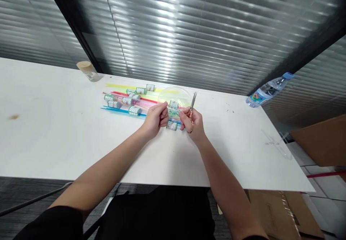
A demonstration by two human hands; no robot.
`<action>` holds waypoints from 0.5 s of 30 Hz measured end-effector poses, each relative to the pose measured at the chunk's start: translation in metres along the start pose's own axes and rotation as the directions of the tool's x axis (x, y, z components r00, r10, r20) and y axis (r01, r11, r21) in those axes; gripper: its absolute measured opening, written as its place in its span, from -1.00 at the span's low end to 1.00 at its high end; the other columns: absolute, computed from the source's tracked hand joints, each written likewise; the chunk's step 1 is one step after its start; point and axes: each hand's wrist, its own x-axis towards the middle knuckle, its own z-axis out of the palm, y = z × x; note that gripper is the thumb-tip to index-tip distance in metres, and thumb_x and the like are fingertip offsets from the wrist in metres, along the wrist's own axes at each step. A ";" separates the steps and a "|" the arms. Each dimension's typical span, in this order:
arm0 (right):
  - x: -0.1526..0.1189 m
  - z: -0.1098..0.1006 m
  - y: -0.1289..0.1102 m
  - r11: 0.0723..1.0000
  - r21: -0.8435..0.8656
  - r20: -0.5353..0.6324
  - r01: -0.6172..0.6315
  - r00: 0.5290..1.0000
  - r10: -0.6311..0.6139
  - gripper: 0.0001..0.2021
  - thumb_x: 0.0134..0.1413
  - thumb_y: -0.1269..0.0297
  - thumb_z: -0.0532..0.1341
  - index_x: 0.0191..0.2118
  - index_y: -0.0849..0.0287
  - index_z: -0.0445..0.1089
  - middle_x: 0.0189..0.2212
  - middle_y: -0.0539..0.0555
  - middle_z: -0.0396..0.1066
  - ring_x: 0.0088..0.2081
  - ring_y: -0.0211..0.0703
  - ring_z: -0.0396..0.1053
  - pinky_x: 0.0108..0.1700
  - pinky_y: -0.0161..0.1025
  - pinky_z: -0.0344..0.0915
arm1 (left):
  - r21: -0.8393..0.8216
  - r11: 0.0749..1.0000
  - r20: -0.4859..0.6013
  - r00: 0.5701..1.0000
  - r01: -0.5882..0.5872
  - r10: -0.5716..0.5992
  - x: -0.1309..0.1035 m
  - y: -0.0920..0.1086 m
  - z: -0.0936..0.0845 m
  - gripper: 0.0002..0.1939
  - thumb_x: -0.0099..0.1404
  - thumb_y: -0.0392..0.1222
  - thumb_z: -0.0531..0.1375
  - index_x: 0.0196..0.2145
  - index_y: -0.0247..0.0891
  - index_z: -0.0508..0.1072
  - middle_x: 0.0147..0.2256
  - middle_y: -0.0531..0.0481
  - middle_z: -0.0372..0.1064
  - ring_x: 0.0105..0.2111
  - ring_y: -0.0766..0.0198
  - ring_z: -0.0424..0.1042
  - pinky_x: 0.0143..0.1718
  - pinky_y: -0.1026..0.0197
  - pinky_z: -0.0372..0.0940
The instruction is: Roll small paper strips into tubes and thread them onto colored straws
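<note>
My left hand is closed in a pinch, thumb uppermost, above the table. A thin pale strand seems to run from its fingertips toward my right hand; its kind is too small to tell. My right hand is closed around small scissors with copper-coloured handles, their blades pointing up and away. Just behind both hands lies a round clear plastic dish with small green and blue bits in it. Thin coloured sticks with paper-label bands lie beside and under the hands.
A white table spans the view, with blinds behind it. At the back left stands a glass jar with a wooden lid. A water bottle is at the right edge, near a clear plastic loop. Cardboard boxes sit below right.
</note>
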 end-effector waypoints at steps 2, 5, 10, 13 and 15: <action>0.000 0.000 0.000 1.000 0.019 -0.012 -0.003 1.000 0.003 -0.61 0.07 -0.12 0.21 -0.42 0.12 0.20 -0.64 -0.13 0.15 -0.66 -0.33 0.21 -0.55 -0.29 0.24 | -0.015 0.999 -0.044 0.998 -0.049 0.048 0.000 0.001 0.001 -0.48 0.19 0.06 0.27 -0.64 -0.27 0.09 -0.67 0.21 -0.09 -0.75 0.55 -0.03 -0.72 0.41 -0.17; -0.001 0.000 -0.003 0.999 0.042 0.045 -0.006 0.999 0.004 -0.60 0.06 -0.14 0.22 -0.43 0.13 0.22 -0.64 -0.12 0.16 -0.66 -0.33 0.20 -0.56 -0.29 0.23 | -0.042 0.993 -0.099 0.989 -0.112 0.107 0.001 0.003 0.000 -0.50 0.23 0.05 0.24 -0.63 -0.26 0.10 -0.67 0.21 -0.10 -0.75 0.55 -0.03 -0.72 0.41 -0.15; -0.005 0.003 -0.009 0.994 0.005 0.178 -0.105 0.979 0.102 -0.57 -0.04 -0.15 0.29 -0.45 0.15 0.25 -0.65 -0.12 0.18 -0.65 -0.34 0.17 -0.60 -0.32 0.18 | -0.056 0.984 -0.108 0.980 -0.171 0.164 0.003 0.003 -0.002 -0.50 0.24 0.08 0.23 -0.61 -0.25 0.09 -0.67 0.21 -0.09 -0.75 0.55 -0.03 -0.72 0.40 -0.12; -0.006 0.005 -0.008 0.994 0.000 0.225 -0.110 0.968 0.107 -0.58 -0.04 -0.12 0.31 -0.45 0.16 0.25 -0.64 -0.13 0.18 -0.66 -0.35 0.16 -0.62 -0.33 0.16 | 0.013 0.981 -0.106 0.975 -0.195 0.196 0.002 0.001 -0.002 -0.49 0.23 0.09 0.23 -0.62 -0.25 0.09 -0.67 0.21 -0.09 -0.74 0.54 -0.03 -0.71 0.39 -0.12; -0.006 0.006 -0.005 0.995 0.006 0.235 -0.104 0.967 0.100 -0.60 -0.04 -0.08 0.33 -0.44 0.16 0.26 -0.64 -0.13 0.18 -0.67 -0.36 0.16 -0.62 -0.34 0.15 | 0.088 0.972 -0.097 0.970 -0.216 0.224 0.001 -0.002 -0.001 -0.48 0.20 0.10 0.25 -0.63 -0.26 0.10 -0.68 0.20 -0.06 -0.74 0.53 -0.01 -0.70 0.39 -0.12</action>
